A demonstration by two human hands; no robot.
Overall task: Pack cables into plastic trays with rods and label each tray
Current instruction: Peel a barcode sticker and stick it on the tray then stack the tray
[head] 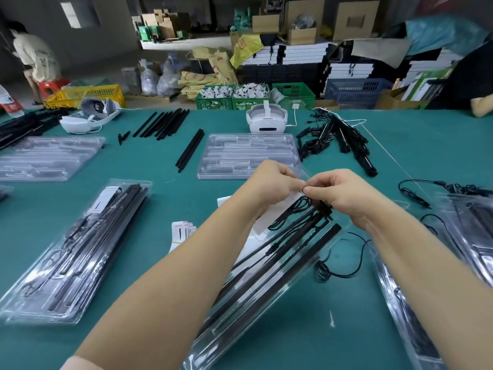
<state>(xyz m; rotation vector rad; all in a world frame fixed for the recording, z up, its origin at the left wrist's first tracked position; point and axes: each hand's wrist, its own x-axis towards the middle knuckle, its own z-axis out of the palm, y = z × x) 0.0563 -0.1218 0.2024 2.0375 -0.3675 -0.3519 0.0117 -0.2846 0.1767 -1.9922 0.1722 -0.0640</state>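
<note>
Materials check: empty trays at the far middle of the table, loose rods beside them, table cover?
Empty trays: clear, glossy moulded plastic by the look; the green shows through and the ridges catch glare. Loose rods: matte black, straight, likely plastic or coated metal; cannot tell which. Table cover: teal, dull, probably felt or a mat.

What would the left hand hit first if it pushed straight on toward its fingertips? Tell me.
The left hand points rightward; its fingertips already meet the right hand, so that comes first, though depth is uncertain.
</note>
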